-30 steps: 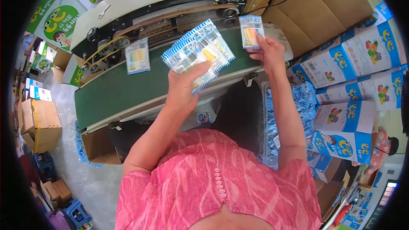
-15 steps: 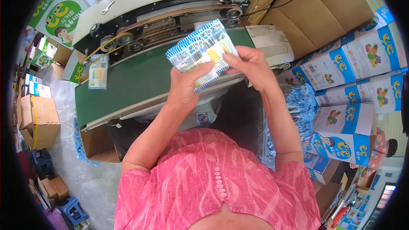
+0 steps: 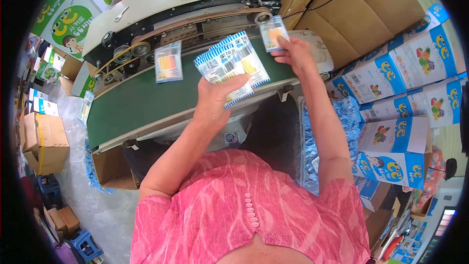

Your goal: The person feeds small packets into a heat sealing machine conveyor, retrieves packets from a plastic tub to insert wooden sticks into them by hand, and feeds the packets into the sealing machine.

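Observation:
My left hand (image 3: 215, 95) is closed on a fanned stack of blue-and-white printed packets (image 3: 232, 63), held over the front of the green conveyor belt (image 3: 132, 102). Between the fingers and thumb of my right hand (image 3: 296, 55) is a single clear-and-blue packet (image 3: 272, 34), upright at the right end of the band sealer (image 3: 195, 12). Another packet (image 3: 168, 62), with coloured sticks showing inside, hangs from the sealer's band over the belt. At the belt's far left end, one more packet (image 3: 86, 107) is tilted over the edge.
Printed cartons (image 3: 410, 68) are stacked at the right, above a clear bin of blue-and-white packets (image 3: 330, 132). Brown cardboard (image 3: 361, 14) stands behind the sealer. An open box (image 3: 115, 168) sits below the belt's left end. A wrench (image 3: 121, 13) lies on the sealer.
My right hand has drawn one packet off the stack and moved it right to the sealer's end. The packets along the sealer have travelled left. My left hand stays nearly in place.

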Available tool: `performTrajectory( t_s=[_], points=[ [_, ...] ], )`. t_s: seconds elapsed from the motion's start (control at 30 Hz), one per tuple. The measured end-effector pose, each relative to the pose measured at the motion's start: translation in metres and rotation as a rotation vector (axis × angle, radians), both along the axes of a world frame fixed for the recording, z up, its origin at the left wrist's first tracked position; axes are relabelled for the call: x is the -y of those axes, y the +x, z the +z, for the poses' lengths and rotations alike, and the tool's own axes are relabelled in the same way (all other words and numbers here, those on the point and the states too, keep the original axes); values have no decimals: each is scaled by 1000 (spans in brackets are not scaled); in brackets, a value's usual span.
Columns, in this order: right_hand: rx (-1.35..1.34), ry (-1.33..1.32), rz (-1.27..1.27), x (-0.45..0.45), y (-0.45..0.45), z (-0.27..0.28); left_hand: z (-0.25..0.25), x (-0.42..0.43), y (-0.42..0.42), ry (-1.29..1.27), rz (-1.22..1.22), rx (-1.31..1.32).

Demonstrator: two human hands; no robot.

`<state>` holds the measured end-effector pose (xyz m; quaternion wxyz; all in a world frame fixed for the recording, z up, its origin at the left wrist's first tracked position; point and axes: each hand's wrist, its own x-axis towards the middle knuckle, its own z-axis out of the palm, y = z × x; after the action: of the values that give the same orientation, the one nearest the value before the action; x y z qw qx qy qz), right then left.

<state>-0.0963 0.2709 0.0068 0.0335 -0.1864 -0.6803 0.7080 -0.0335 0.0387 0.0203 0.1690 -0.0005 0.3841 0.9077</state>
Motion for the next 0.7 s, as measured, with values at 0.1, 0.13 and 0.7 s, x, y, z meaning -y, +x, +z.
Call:
performTrajectory(
  t_s=[0.1,0.13,0.7],
  points=[
    [52,199,150,18,-2,8,1,4,2,13,27,47],
    [53,197,155,22,1,13,2,6,2,27,32,45],
    [-168,2,-79,-5,46,7,-9,-4,0,49,56,46]
  ],
)
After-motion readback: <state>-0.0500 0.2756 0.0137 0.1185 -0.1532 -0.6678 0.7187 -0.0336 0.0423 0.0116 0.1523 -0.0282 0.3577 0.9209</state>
